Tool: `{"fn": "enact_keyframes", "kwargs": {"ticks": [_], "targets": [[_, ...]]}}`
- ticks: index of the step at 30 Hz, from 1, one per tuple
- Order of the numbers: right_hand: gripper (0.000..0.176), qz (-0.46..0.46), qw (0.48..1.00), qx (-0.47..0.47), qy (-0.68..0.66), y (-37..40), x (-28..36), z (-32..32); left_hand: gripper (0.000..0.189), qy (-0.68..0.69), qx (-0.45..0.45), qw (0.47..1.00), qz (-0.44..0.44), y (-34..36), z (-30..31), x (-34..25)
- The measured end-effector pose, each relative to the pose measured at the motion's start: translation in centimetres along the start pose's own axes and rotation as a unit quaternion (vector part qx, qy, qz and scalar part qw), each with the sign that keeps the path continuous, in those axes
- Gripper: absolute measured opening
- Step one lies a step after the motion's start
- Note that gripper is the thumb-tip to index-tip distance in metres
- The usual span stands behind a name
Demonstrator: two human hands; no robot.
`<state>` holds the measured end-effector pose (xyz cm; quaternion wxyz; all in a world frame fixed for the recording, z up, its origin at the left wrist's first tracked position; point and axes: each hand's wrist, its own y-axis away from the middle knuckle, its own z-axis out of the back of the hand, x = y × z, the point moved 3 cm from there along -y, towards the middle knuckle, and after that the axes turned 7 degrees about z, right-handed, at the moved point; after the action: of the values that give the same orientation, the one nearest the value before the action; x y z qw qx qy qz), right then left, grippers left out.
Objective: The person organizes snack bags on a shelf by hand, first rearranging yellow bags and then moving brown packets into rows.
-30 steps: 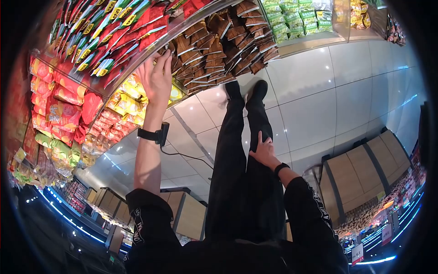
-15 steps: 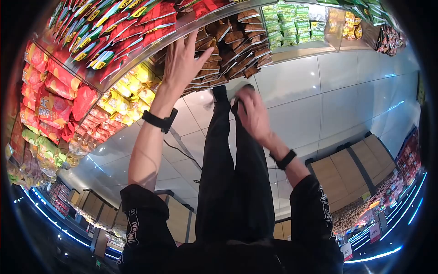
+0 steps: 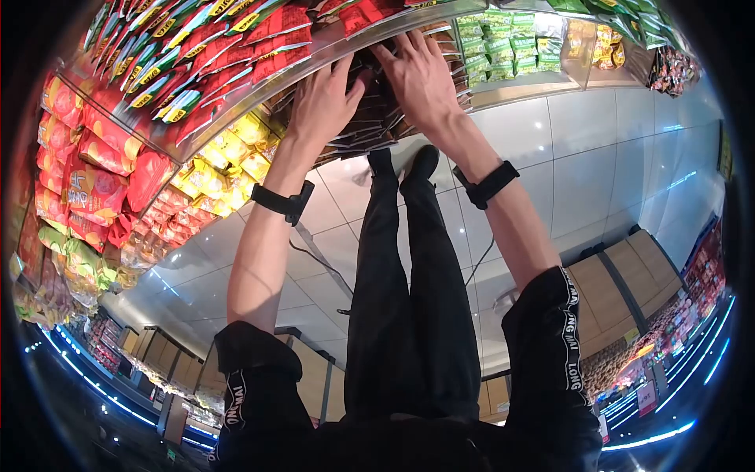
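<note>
Rows of dark brown snack packets [image 3: 366,130] fill a shelf compartment at the top middle of the head view. My left hand [image 3: 321,106] lies over the left part of these packets, thumb spread from the fingers, fingertips near the shelf's front rail. To its right, my right hand [image 3: 425,82] reaches over the same packets with its fingers stretched out and apart. The farthest fingertips of both hands run up toward the overhanging shelf edge. Between the two hands some brown packets show in shadow.
Red and green packets [image 3: 212,59] stand in the shelf above the rail [image 3: 259,102]. Yellow bags [image 3: 228,157] and red bags [image 3: 94,177] lie to the left. Green packets [image 3: 503,47] sit at upper right. Wooden cabinets [image 3: 617,283] stand behind on the tiled floor.
My right hand has risen from above the shoes to the brown packets, beside my left hand. The left hand has shifted slightly right, still over the packets.
</note>
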<state>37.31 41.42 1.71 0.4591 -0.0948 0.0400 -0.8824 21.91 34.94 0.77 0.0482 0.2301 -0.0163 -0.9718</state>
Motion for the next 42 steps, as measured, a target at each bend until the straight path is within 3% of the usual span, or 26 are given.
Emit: {"fn": "enact_keyframes", "kwargs": {"ticks": [4,8,10,12,13,14,15,16,17,18,20,21,22,24,26,28,30,31,32,33,38,42], "targets": [[0.04,0.033,0.999,-0.014,-0.013,-0.1,-1.4,-0.3,0.047,0.108,-0.001,0.994,0.007,0.1,0.9,0.6],[0.043,0.028,0.995,-0.069,-0.065,1.1,-1.6,1.4,0.046,0.084,-0.06,0.994,0.035,2.5,1.7,-0.5],[0.034,-0.017,0.966,-0.157,-0.204,2.6,-1.3,3.2,0.044,0.098,-0.093,0.991,0.024,4.5,2.0,-0.9],[0.029,-0.175,0.897,-0.168,-0.37,4.4,-0.2,4.3,0.037,0.111,-0.159,0.98,0.038,7.2,2.8,-1.4],[0.027,-0.204,0.871,-0.179,-0.41,5.7,0.2,4.7,0.037,0.11,-0.16,0.98,0.039,9.0,2.5,-1.8],[0.027,-0.199,0.87,-0.167,-0.419,7.1,1.0,4.8,0.038,0.287,-0.095,0.942,0.147,10.8,1.4,-1.8],[0.027,-0.193,0.87,-0.154,-0.428,8.6,1.9,4.8,0.038,0.451,-0.027,0.857,0.248,12.4,0.3,-2.2],[0.028,-0.175,0.869,-0.102,-0.452,9.9,3.2,5.2,0.038,0.45,-0.028,0.856,0.251,13.3,0.2,-3.6],[0.029,-0.156,0.865,-0.051,-0.475,11.1,4.5,5.3,0.041,0.632,-0.008,0.711,0.308,14.3,-0.6,-4.9],[0.033,-0.086,0.888,-0.037,-0.45,12.1,5.6,4.8,0.043,0.778,0.011,0.524,0.346,15.2,-1.1,-5.9],[0.043,0.025,0.904,-0.001,-0.427,13.5,7.7,4.7,0.048,0.79,0.12,0.438,0.411,16.3,-1.3,-6.7],[0.043,0.025,0.903,0.003,-0.428,13.2,7.9,5.0,0.045,0.769,0.121,0.467,0.419,16.8,-1.5,-6.7],[0.045,0.055,0.908,0.025,-0.414,12.9,8.1,5.4,0.045,0.77,0.12,0.464,0.421,17.0,-1.7,-6.6],[0.047,0.089,0.91,0.054,-0.401,12.2,7.9,5.9,0.046,0.71,0.04,0.556,0.43,17.2,-1.8,-5.4],[0.045,0.016,0.91,0.008,-0.415,11.0,6.3,4.9,0.047,0.724,-0.028,0.544,0.423,16.5,-1.6,-4.4],[0.04,-0.05,0.93,-0.058,-0.36,7.7,4.2,4.4,0.039,0.709,-0.021,0.571,0.412,15.6,-1.0,-3.7],[0.036,-0.107,0.935,-0.066,-0.332,3.8,2.7,3.7,0.035,0.7,-0.013,0.589,0.404,14.8,-0.7,-3.4],[0.034,-0.067,0.941,-0.127,-0.307,2.0,2.1,2.4,0.031,0.692,-0.004,0.608,0.39,14.5,-0.7,-3.4],[0.033,-0.025,0.942,-0.188,-0.278,0.6,2.0,1.8,0.031,0.693,-0.003,0.606,0.391,14.2,-0.8,-3.4],[0.038,-0.034,0.952,-0.118,-0.281,-1.2,2.4,2.8,0.028,0.697,-0.008,0.603,0.388,14.0,-1.0,-3.5],[0.019,0.05,0.971,-0.113,-0.204,-5.9,3.4,-3.0,0.02,0.723,-0.02,0.578,0.377,13.2,-1.4,-3.6],[0.012,0.094,0.973,-0.125,-0.171,-6.6,4.1,-4.1,0.027,0.719,-0.005,0.583,0.377,13.7,-1.9,-3.7]]}}
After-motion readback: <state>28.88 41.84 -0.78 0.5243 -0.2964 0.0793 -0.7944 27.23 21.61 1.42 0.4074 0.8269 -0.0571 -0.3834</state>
